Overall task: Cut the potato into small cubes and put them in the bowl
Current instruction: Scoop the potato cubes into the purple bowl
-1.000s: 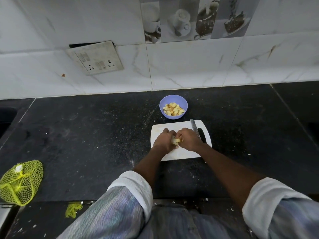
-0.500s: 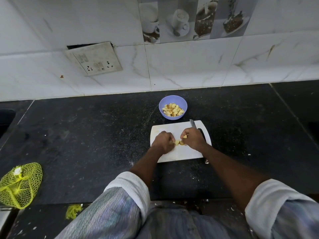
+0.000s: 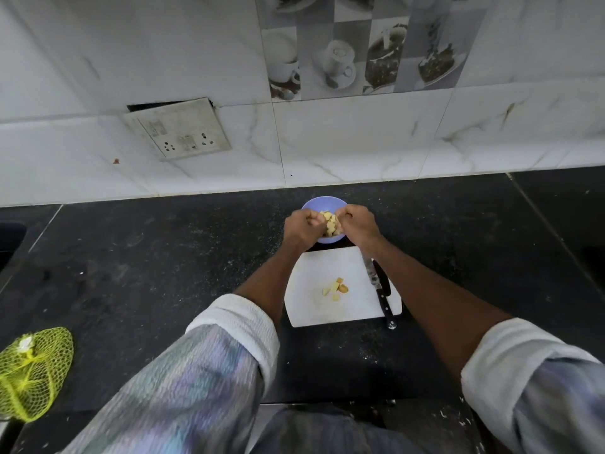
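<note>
Both hands hang over the purple bowl (image 3: pixel 322 202) at the far side of the black bench (image 3: pixel 163 257). The left hand (image 3: pixel 301 226) has its fingers curled inward, knuckles facing the right hand; whether its grip still has hold of any cubes cannot be told, since the palm is turned away. The right hand (image 3: pixel 357 222) is likewise curled, thumb side toward the left hand, and what its grip holds is also hidden. Between the two hands sits a cluster of pale potato cubes (image 3: pixel 331 224), in or just above the bowl; motion blur makes it hard to tell whether they rest in the bowl or touch the fingers.

Just beside the bowl, nearer the person, lies the white cutting board (image 3: pixel 307 309). A few leftover potato pieces (image 3: pixel 337 286) lie near its middle, well apart from both hands. A black-handled knife (image 3: pixel 379 290) lies along the board's right edge, its handle end reaching past the near edge onto the bench. The bowl's near rim is covered by the hands.

A yellow mesh bag (image 3: pixel 32 371) lies at the bench's left edge, partly cut off.
</note>
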